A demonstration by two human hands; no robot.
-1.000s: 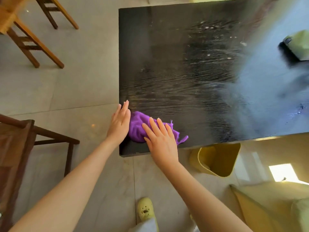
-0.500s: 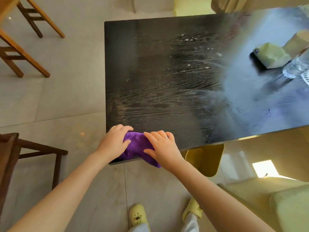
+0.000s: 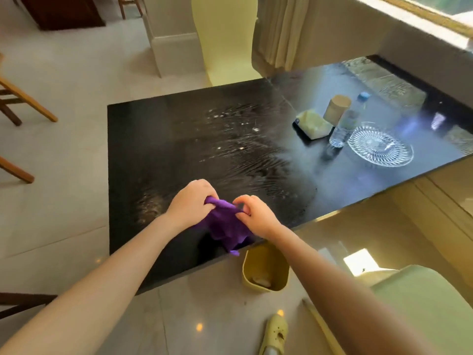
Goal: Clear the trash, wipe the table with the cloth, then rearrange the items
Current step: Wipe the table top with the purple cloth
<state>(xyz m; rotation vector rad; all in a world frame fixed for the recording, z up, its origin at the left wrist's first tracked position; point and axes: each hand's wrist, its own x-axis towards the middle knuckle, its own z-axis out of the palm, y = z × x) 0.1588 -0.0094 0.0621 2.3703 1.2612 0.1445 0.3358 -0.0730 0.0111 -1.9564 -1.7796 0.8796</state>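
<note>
A purple cloth (image 3: pixel 225 226) hangs bunched between both hands, just above the near edge of the black table (image 3: pixel 158 149). My left hand (image 3: pixel 190 203) grips its upper left part. My right hand (image 3: pixel 256 213) pinches its upper right part. The tabletop shows wet streaks and small white specks in the middle. A yellow trash bin (image 3: pixel 266 271) stands on the floor under the near edge, with something pale inside. At the far right of the table stand a pale green box (image 3: pixel 313 125), a tan cylinder (image 3: pixel 336 108), a clear water bottle (image 3: pixel 346 124) and a glass plate (image 3: pixel 380 146).
Wooden chairs (image 3: pixel 18 98) stand on the tiled floor to the left. A pale yellow chair (image 3: pixel 225 34) is behind the table and a green seat (image 3: pixel 419 298) at my right. A window ledge runs along the far right.
Both hands went from pressing the cloth flat at the table's near corner to gathering it and lifting it off the surface. The view has swung up and right, so the items at the right came into view.
</note>
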